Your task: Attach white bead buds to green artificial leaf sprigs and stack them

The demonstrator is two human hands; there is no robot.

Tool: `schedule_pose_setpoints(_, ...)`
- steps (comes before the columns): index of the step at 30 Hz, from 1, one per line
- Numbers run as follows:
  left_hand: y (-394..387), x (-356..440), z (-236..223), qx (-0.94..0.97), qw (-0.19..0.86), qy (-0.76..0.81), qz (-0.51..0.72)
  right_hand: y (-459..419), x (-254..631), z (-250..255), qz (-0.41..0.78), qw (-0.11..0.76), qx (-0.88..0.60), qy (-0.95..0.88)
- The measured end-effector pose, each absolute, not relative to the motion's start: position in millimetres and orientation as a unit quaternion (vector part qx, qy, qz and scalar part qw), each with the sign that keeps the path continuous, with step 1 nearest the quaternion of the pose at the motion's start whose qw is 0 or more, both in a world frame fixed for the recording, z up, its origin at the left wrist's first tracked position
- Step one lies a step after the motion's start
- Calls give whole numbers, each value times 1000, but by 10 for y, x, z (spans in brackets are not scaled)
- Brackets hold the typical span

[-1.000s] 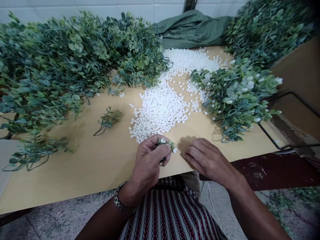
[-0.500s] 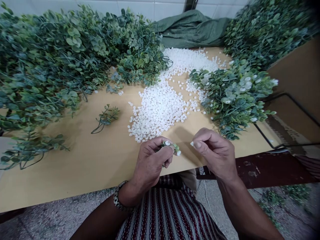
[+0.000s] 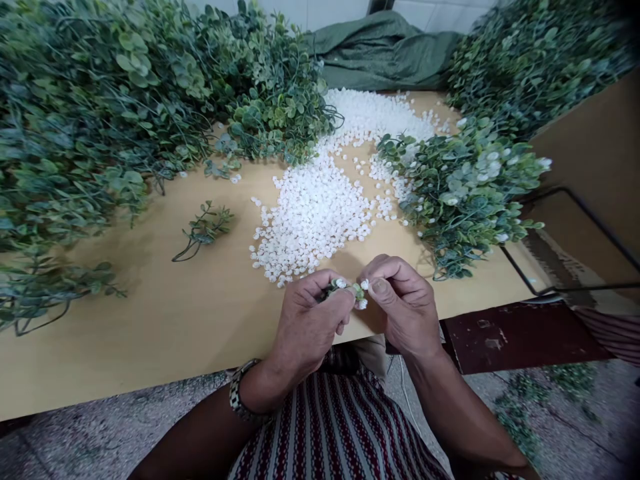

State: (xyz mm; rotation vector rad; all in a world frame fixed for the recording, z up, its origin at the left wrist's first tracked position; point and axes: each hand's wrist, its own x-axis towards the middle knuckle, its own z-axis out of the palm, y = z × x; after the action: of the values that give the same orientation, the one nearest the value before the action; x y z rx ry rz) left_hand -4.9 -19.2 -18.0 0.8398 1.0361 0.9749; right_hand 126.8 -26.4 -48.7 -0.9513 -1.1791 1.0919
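Between the thumb and fingers of my left hand (image 3: 313, 320) is a small artificial green sprig (image 3: 358, 291) with white buds on its tips; most of it is hidden in the grip. My right hand (image 3: 405, 300) pinches a small white flower bud (image 3: 365, 284) right at the sprig, close to my left thumb. Whether the bud is seated on the stem I cannot tell. Just beyond my hands lies a heap of loose white buds (image 3: 315, 217). To the right rests a bunch of sprigs with white buds (image 3: 470, 187).
Piled artificial greenery (image 3: 100, 113) covers the table's left and back. A lone sprig (image 3: 204, 227) lies left of the bud heap. A green cloth sack (image 3: 385, 50) is at the back. At right stand a cardboard box (image 3: 595, 147) and a black wire frame (image 3: 595, 223).
My right hand has moved left, bringing the white bud up to the sprig in my left hand. My left hand keeps its grip. The view has shifted slightly.
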Motion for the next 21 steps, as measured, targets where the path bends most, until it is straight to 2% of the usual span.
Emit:
schedule_pose_setpoints(4, -194, -28, -187, 374, 674, 465, 435, -257, 1237, -453, 394, 608, -413, -552)
schedule_pose_setpoints(21, -218, 38, -243, 392, 646, 472, 454, -309, 1192, -530, 199, 617, -447, -616)
